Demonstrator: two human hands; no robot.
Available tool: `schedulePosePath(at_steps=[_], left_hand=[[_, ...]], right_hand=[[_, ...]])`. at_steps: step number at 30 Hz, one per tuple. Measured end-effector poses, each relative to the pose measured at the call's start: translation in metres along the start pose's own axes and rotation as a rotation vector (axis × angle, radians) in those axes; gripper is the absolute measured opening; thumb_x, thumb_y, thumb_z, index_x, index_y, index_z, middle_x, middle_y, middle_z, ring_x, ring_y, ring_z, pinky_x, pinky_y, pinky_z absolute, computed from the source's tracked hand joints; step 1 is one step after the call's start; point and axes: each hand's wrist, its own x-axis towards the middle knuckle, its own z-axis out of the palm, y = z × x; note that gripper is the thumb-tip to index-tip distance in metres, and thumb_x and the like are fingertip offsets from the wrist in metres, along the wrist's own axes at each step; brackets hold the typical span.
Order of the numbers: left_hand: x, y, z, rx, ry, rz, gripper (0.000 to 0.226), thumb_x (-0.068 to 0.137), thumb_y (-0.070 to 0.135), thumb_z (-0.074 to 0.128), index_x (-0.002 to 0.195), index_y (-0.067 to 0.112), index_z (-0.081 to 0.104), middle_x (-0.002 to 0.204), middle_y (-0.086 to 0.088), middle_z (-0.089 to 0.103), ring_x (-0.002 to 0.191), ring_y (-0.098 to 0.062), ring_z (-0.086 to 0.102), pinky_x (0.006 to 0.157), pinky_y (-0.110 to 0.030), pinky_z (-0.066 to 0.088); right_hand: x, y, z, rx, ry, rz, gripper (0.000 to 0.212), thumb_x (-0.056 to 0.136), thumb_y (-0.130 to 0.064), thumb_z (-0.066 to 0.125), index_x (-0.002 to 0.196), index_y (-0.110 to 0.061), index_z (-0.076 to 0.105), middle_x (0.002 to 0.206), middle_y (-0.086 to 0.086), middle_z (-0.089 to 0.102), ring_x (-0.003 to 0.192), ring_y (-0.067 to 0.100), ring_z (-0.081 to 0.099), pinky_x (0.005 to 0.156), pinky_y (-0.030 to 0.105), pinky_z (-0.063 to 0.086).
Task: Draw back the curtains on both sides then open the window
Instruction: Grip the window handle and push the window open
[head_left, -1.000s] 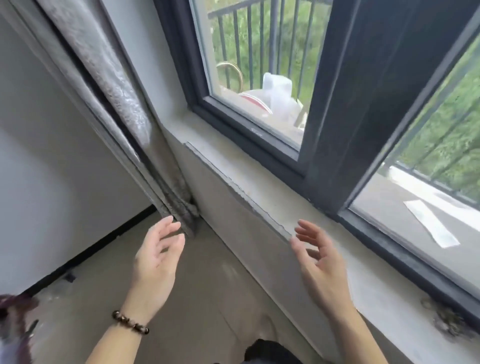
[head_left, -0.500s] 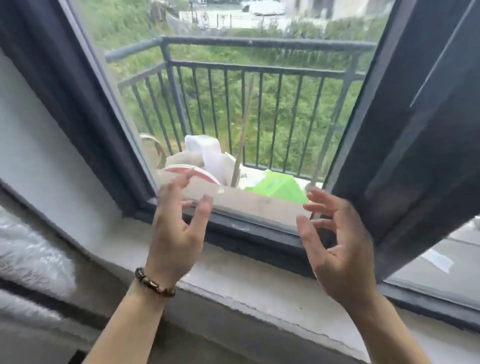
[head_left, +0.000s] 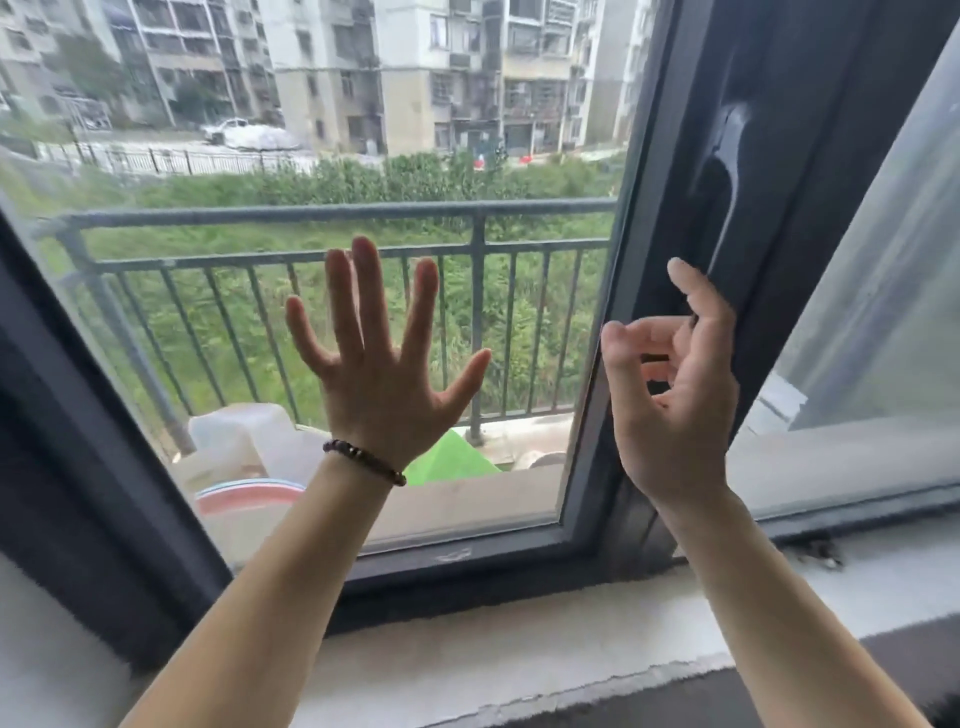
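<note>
Nearest, the pale windowsill (head_left: 519, 660) runs below the dark-framed window (head_left: 587, 530). The left hand (head_left: 382, 384), with a bead bracelet (head_left: 363, 461) at its wrist, is spread flat and empty before the pane. Right of it, the right hand (head_left: 675, 410) is loosely curled, empty, just below the window handle (head_left: 722, 171). Beyond the glass stands a balcony railing (head_left: 332, 213).

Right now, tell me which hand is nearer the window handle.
Right. The right hand is just below the window handle, index finger raised toward its lower end, on the dark frame. The left hand is spread open over the glass pane, well to the handle's left.
</note>
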Motion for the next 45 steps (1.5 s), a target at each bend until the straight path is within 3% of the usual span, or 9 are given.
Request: schedulePosePath(at_steps=[2, 7, 16, 20, 23, 28, 32, 37, 45], left_hand=[[0.000, 0.001, 0.001, 0.012, 0.036, 0.009, 0.091, 0.083, 0.078, 0.047, 0.151, 0.021, 0.030, 0.162, -0.019, 0.013, 0.150, -0.029, -0.006, 0.115, -0.068, 0.008], [0.002, 0.002, 0.001, 0.026, 0.045, 0.004, 0.091, 0.082, 0.079, 0.046, 0.152, 0.023, 0.027, 0.160, -0.021, 0.021, 0.151, -0.025, -0.015, 0.115, -0.066, 0.005], [0.000, 0.001, 0.003, 0.071, 0.024, 0.008, 0.093, 0.083, 0.077, 0.046, 0.155, 0.022, 0.023, 0.162, -0.011, -0.011, 0.151, -0.030, -0.013, 0.116, -0.067, -0.001], [-0.001, 0.000, 0.006, 0.091, 0.011, 0.020, 0.092, 0.084, 0.078, 0.044, 0.154, 0.023, 0.021, 0.161, -0.009, -0.021, 0.151, -0.031, -0.015, 0.116, -0.068, -0.001], [-0.001, -0.001, 0.004, 0.093, -0.010, 0.018, 0.094, 0.085, 0.078, 0.043, 0.155, 0.020, 0.022, 0.161, -0.012, -0.018, 0.150, -0.032, -0.016, 0.115, -0.068, -0.001], [-0.001, -0.001, 0.001, 0.091, -0.019, 0.008, 0.094, 0.084, 0.076, 0.046, 0.156, 0.020, 0.020, 0.162, -0.016, -0.010, 0.151, -0.033, -0.013, 0.116, -0.068, -0.002], [0.000, 0.000, -0.001, 0.084, -0.023, 0.009, 0.094, 0.084, 0.078, 0.041, 0.155, 0.023, 0.013, 0.161, -0.011, -0.020, 0.151, -0.031, -0.009, 0.116, -0.066, -0.003], [0.000, 0.002, -0.007, 0.058, -0.009, -0.022, 0.090, 0.084, 0.077, 0.046, 0.153, 0.022, 0.030, 0.162, -0.014, 0.000, 0.152, -0.030, -0.003, 0.116, -0.067, 0.003], [-0.001, -0.019, 0.004, 0.121, 0.018, 0.021, 0.098, 0.077, 0.084, 0.045, 0.153, 0.028, 0.019, 0.163, -0.007, -0.020, 0.152, -0.027, -0.012, 0.115, -0.069, 0.001]], right_hand=[[0.003, -0.003, -0.008, -0.028, 0.044, -0.011, 0.044, 0.097, -0.026, 0.060, 0.134, -0.016, 0.040, 0.072, -0.001, 0.067, 0.070, 0.012, 0.066, 0.066, 0.026, 0.054], [0.019, -0.008, -0.021, -0.079, 0.027, -0.065, 0.036, 0.104, -0.034, 0.045, 0.119, -0.004, 0.033, 0.050, 0.003, 0.061, 0.038, 0.015, 0.058, 0.045, 0.041, 0.049], [0.042, -0.011, -0.013, -0.113, -0.170, 0.077, 0.048, 0.106, -0.044, 0.026, 0.076, -0.018, 0.054, 0.048, -0.002, 0.056, 0.042, 0.021, 0.060, 0.050, 0.038, 0.051], [0.059, -0.046, 0.007, 0.121, -0.427, 0.063, 0.048, 0.106, -0.046, 0.026, 0.080, -0.023, 0.058, 0.048, -0.002, 0.055, 0.037, 0.013, 0.054, 0.048, 0.038, 0.047], [0.079, -0.059, -0.006, -0.071, -0.560, -0.026, 0.058, 0.104, -0.054, 0.024, 0.074, -0.021, 0.062, 0.052, 0.000, 0.061, 0.044, 0.012, 0.060, 0.056, 0.039, 0.056], [0.087, -0.048, -0.053, -0.430, -0.045, -0.632, 0.039, 0.100, -0.043, 0.051, 0.072, -0.016, 0.056, 0.070, -0.001, 0.059, 0.061, 0.017, 0.057, 0.059, 0.028, 0.044], [0.130, -0.037, -0.047, -0.701, -0.174, -1.005, 0.056, 0.096, -0.063, 0.047, 0.112, -0.012, 0.064, 0.116, 0.015, 0.065, 0.114, 0.032, 0.058, 0.106, 0.050, 0.036], [0.155, -0.048, -0.018, -0.637, -0.211, -0.947, 0.063, 0.097, -0.066, 0.038, 0.075, -0.011, 0.061, 0.056, 0.002, 0.057, 0.050, 0.021, 0.055, 0.072, 0.035, 0.047], [0.139, -0.046, 0.029, -0.469, 0.182, -0.693, 0.056, 0.091, -0.066, 0.046, 0.065, -0.017, 0.053, 0.060, -0.005, 0.043, 0.058, 0.017, 0.043, 0.064, 0.029, 0.032]])
